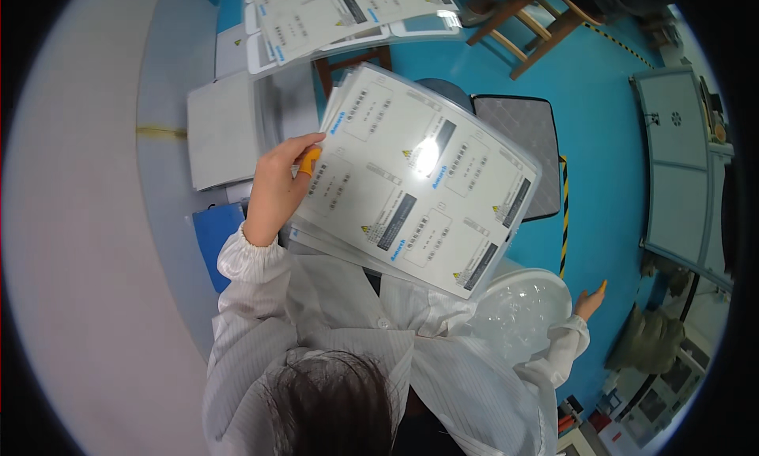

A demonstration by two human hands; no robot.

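Note:
My left hand (278, 183), with an orange finger cot on one finger, grips the left edge of a stack of printed plastic sheets (371, 189). The stack lies tilted in front of my body. Its top sheet is whitish and glossy, with repeated label panels, yellow warning triangles and dark bars. More sheet edges stick out beneath it. Well off to the right, my right hand (587, 303) is held away from the stack with a finger in an orange cot stretched out; nothing shows in it. Between the stack and my right sleeve is a round, whitish basin (553, 286) with clear, shiny pieces in it.
More printed sheets (316, 29) lie on a surface ahead on the left. White boxes (224, 132) and a blue folder (213, 239) are at left. A grey quilted pad (514, 116) lies beyond the stack. A wooden stool (534, 33) stands far right, near grey cabinets (674, 171).

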